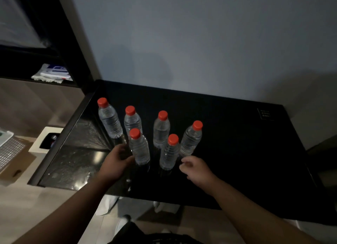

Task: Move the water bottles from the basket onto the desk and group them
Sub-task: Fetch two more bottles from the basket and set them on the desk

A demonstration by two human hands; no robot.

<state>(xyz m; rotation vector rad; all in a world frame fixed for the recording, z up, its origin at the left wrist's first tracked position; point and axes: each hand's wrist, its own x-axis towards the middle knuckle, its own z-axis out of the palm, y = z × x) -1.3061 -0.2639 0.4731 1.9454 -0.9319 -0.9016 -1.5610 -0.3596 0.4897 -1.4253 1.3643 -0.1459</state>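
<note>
Left hand cupped at front-left bottle base, grip unclear. Right hand loosely curled, holding nothing, just beside front-right bottle. All 6 red-capped water bottles upright, clustered on black desk, left half.

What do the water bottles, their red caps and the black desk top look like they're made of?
The water bottles look like thin clear plastic: see-through, with ribbed walls catching light. Their caps seem opaque red plastic, fairly matte, no sharp glints. The desk top is black and glossy, with mirror-like reflections at its left end; glass, polished stone or lacquer, I cannot tell which.
</note>
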